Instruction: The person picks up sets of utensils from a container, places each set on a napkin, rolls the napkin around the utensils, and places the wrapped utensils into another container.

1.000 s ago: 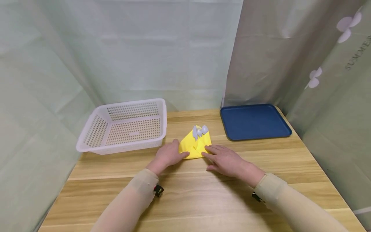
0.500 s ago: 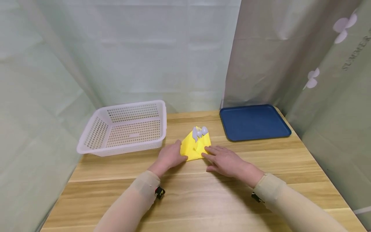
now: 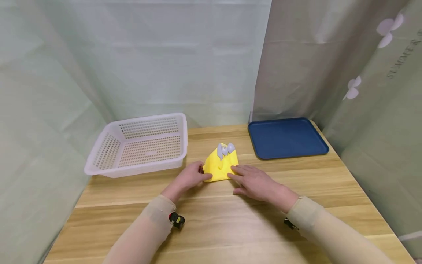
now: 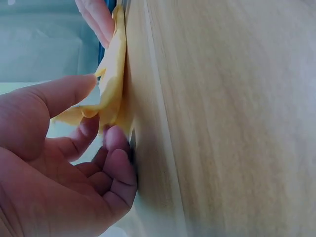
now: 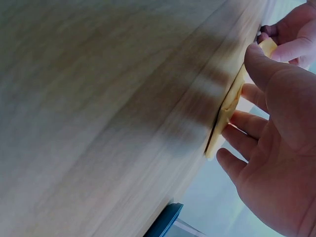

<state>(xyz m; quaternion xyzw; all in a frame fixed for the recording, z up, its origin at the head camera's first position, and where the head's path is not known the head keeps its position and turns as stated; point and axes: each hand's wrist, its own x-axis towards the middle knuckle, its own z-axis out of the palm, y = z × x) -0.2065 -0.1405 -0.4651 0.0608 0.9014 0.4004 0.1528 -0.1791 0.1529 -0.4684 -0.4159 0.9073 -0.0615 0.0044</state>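
Observation:
A folded yellow napkin (image 3: 215, 169) lies mid-table, forming a pocket. The heads of a grey knife (image 3: 219, 151), fork (image 3: 225, 149) and spoon (image 3: 231, 147) stick out of its far end. My left hand (image 3: 189, 176) is at the napkin's left edge; in the left wrist view its index finger is curled beneath a raised yellow edge, with the thumb (image 4: 74, 94) on the upper side. My right hand (image 3: 255, 182) rests its extended fingertips on the right part of the napkin, its thumb held apart nearer to me.
A white perforated plastic basket (image 3: 181, 159) stands at the back left of the wooden table (image 3: 211, 227). At the back right lies a dark blue tray (image 3: 287, 139). Pale curtains (image 3: 184, 66) surround the table at the back and sides.
My left fingers have gone from lying along the napkin's left side to curling in at its edge. The right hand stays in place on the napkin.

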